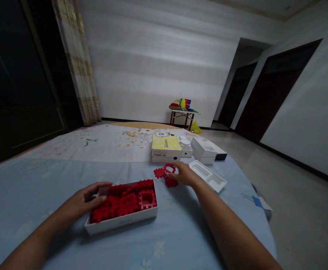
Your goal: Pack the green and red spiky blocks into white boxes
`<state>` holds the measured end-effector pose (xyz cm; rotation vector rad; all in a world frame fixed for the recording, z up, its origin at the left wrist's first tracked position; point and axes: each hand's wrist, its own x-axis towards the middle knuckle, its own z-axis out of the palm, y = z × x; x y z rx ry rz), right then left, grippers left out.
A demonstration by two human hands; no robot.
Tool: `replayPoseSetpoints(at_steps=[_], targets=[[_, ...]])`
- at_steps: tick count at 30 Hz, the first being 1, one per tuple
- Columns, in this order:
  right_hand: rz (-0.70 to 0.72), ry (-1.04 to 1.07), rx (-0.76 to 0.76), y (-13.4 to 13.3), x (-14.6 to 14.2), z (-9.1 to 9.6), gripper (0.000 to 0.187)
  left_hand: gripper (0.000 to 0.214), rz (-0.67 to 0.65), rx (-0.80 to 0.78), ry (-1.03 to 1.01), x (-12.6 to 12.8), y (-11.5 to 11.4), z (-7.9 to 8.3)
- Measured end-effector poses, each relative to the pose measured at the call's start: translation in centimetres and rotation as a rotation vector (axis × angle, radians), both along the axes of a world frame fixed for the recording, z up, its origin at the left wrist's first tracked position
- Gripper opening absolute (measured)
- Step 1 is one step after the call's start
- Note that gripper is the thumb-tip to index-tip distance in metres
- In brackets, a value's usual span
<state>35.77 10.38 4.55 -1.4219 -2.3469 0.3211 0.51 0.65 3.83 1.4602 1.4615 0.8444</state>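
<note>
A white box [121, 224], filled with red toothed interlocking building pieces [121, 202], lies on the cloth in front of me. At its left end my left hand [86, 197] grips the corner, thumb over the pieces and fingers along the far wall. Farther out to the right, my right hand [184, 173] has its thumb and fingers closed on a red toothed frame piece [169, 167] with an open middle. Two flat red pieces lie beside it, one square [159, 173] to the left and another [171, 182] just below, partly under the hand.
Behind the pieces stand a yellow-and-white box [166, 144], a small white box with a round item [185, 144] and another white box [204, 150]. A white tray [207, 175] lies right of my right hand. The table curves away at right, near a blue clip [257, 201].
</note>
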Motion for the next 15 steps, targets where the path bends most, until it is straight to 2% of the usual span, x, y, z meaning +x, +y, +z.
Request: replayPoseSetpoints(at_steps=[3,5,10,15], targets=[[-0.134,0.002,0.042,0.6,-1.2,-0.3,0.047,0.053,-0.011,-0.001,-0.004,0.0,0.0,-0.2],[-0.174,-0.043,0.045,0.9,-2.4,-0.6,0.051,0.053,-0.001,0.013,0.001,0.0,0.0,-0.2],[-0.194,-0.218,0.039,1.1,-5.2,-1.4,0.053,0.055,-0.026,0.031,-0.009,0.1,-0.3,-0.2],[-0.182,-0.353,0.028,1.1,-5.9,-1.6,0.045,0.059,-0.006,0.082,-0.011,0.2,-0.7,0.0]])
